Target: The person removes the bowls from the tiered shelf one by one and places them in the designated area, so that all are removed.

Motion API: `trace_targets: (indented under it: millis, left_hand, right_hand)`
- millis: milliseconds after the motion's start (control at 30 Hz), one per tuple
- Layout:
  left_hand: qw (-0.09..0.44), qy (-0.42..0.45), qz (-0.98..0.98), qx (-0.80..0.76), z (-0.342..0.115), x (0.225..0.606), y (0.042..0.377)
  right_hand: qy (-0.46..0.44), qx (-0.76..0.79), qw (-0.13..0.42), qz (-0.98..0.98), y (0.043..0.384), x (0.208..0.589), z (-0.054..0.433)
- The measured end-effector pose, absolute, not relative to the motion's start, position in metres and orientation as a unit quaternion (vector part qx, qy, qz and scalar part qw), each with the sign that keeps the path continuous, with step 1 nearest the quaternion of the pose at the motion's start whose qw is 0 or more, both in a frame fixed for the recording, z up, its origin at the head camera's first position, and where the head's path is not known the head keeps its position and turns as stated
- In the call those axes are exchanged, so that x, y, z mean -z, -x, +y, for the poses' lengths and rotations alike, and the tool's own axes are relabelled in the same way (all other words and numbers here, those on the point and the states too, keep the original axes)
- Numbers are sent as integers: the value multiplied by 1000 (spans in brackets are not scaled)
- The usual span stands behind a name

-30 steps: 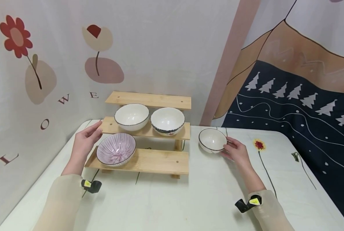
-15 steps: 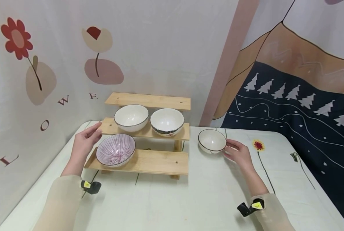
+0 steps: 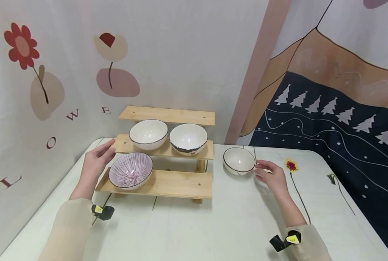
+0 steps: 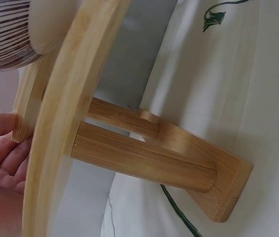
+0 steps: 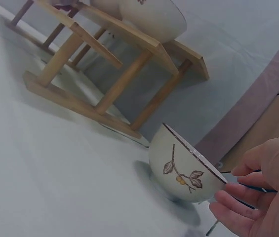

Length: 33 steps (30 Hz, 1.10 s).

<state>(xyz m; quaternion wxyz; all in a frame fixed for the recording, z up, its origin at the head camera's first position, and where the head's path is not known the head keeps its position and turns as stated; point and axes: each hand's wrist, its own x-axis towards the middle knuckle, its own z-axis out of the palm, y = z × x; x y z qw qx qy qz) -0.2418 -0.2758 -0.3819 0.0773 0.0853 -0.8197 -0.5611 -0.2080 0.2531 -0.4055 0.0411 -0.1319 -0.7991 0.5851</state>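
Note:
A three-tier wooden rack (image 3: 180, 183) stands on the table. My left hand (image 3: 96, 159) holds the left end of its middle board; in the left wrist view the curled fingers (image 4: 13, 150) lie partly behind the wood. A small white bowl (image 3: 238, 160) with a dark rim sits upright on the table, right of the rack. Beside its right rim is my right hand (image 3: 272, 177), thumb and fingers spread and not gripping it. In the right wrist view the bowl (image 5: 179, 170) shows a leaf-and-berry print, with the fingertips (image 5: 223, 197) very close to the rim; contact is unclear.
A purple-striped bowl (image 3: 130, 171) sits on the bottom tier at left. Two white bowls, one plain with a dark rim (image 3: 149, 134) and one with a patterned outside (image 3: 188, 138), share the middle tier. A printed curtain (image 3: 187, 54) hangs behind the table.
My right hand has loosened from the small bowl and drawn slightly right and toward me. The bowl stays in place on the table. My left hand stays at the rack.

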Motion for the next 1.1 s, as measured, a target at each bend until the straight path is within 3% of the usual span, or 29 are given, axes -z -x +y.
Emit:
trace_targets:
  millis: [567,1100]
  left_hand:
    - [72,-87,-822,559,-273,384,240]
    - [78,-85,-814,569,-275,380,242]
  right_hand:
    - [82,-587,17,-805,191,396,241]
    - [-9,-598,-8,-801,181,376,188]
